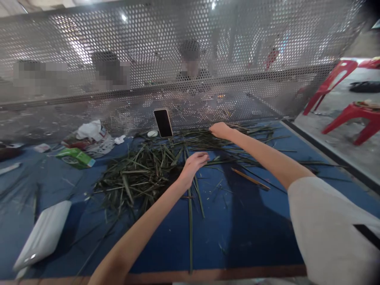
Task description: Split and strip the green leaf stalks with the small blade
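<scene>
A tangled pile of dark green leaf strips [139, 170] lies on the blue tabletop [252, 233]. My left hand [195, 161] is over the pile's right side, its fingers loosely bent with a small gap between them and nothing visible in them. Farther back and to the right, my right hand [221, 130] is closed over the longer leaf strips [196, 139] laid along the table's back; its fingertips are partly hidden. One long strip [190, 233] runs from below my left hand toward the front edge.
A phone [163, 123] leans upright at the back, before a perforated metal screen [142, 95]. To the left are a green box [75, 157], a crumpled bag [93, 138] and a white padded pouch [44, 233]. A brown stick [251, 179] lies right. Red stools [353, 118] stand beyond; people sit behind the screen.
</scene>
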Action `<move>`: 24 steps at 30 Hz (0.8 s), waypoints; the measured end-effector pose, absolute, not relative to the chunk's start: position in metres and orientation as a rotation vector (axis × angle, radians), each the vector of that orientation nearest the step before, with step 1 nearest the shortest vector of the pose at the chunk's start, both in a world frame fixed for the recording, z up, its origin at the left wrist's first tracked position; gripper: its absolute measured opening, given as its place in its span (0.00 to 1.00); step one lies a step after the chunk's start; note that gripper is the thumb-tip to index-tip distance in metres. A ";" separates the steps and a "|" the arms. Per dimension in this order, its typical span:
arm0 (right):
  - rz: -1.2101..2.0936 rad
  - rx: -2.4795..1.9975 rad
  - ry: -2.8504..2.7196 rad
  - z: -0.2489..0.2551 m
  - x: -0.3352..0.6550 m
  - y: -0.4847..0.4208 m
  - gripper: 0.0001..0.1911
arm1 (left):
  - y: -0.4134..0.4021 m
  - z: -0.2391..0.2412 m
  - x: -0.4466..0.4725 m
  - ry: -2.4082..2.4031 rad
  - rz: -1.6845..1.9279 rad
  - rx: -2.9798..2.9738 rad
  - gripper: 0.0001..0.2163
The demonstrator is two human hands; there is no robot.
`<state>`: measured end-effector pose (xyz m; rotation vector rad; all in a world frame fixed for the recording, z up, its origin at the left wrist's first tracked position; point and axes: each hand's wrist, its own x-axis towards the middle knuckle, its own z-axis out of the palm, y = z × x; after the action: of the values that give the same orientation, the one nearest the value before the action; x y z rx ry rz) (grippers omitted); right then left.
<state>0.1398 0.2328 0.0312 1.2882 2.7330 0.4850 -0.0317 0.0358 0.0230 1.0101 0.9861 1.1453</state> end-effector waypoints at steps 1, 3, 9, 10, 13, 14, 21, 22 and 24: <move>0.482 1.276 2.740 0.030 0.141 0.234 0.15 | 0.034 0.024 -0.032 0.999 1.132 1.030 0.12; 0.472 1.256 2.740 0.028 0.142 0.235 0.15 | 0.031 0.024 -0.032 1.018 1.112 1.038 0.12; 0.535 1.235 2.744 0.023 0.146 0.235 0.17 | 0.023 0.019 -0.036 1.090 1.119 1.081 0.12; 0.558 1.212 2.743 0.022 0.148 0.234 0.17 | 0.022 0.018 -0.037 1.086 1.127 1.093 0.12; 0.586 1.166 2.702 0.023 0.153 0.234 0.17 | 0.020 0.017 -0.038 1.086 1.140 1.125 0.13; 0.583 1.164 2.684 0.023 0.155 0.234 0.17 | 0.019 0.016 -0.037 1.093 1.138 1.132 0.13; 0.564 1.143 2.622 0.025 0.149 0.229 0.13 | 0.008 0.012 -0.035 1.142 1.133 1.166 0.13; 0.572 1.135 2.632 0.026 0.150 0.226 0.14 | 0.005 0.011 -0.035 1.144 1.142 1.181 0.13; 0.612 1.125 2.671 0.028 0.153 0.221 0.17 | 0.002 0.009 -0.037 1.143 1.161 1.206 0.13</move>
<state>0.1532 0.2209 0.0282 1.1252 2.6714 0.6117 -0.0372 0.0017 0.0093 1.2057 1.1428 1.1612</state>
